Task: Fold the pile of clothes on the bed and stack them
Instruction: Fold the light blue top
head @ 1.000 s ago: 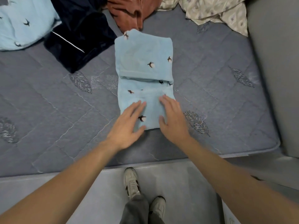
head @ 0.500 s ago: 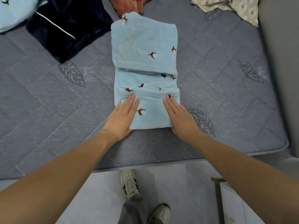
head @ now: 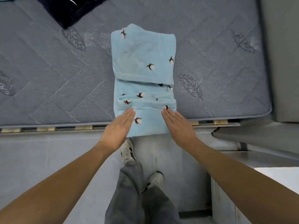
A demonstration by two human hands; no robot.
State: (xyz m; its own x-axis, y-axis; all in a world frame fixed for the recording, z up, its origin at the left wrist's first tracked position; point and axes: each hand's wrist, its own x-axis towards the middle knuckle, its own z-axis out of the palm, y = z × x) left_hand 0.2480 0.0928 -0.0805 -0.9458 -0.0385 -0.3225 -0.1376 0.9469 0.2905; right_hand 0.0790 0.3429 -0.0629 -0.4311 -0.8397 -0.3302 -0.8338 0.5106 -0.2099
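At the near edge of the mattress (head: pixel 48 88), the folded light-blue garment (head: pixel 144 62) overhangs; its near end sticks out past the edge, over the floor. Left hand (head: pixel 119 126) and right hand (head: pixel 178 126) lie flat on that end, fingers straight and together, gripping nothing, pressing at each side.

Risks: the overhanging end is unsupported, so a lift of the palms could let it sag and drag the folds open. The bunched ridges mid-garment look loose; a push farther in may ruck them instead of sliding the bundle.

Hard to make out: whether the near end is held or merely resting. Far left, a dark navy garment (head: pixel 72 10) is cut off by the frame; the rest of the pile is out of view.
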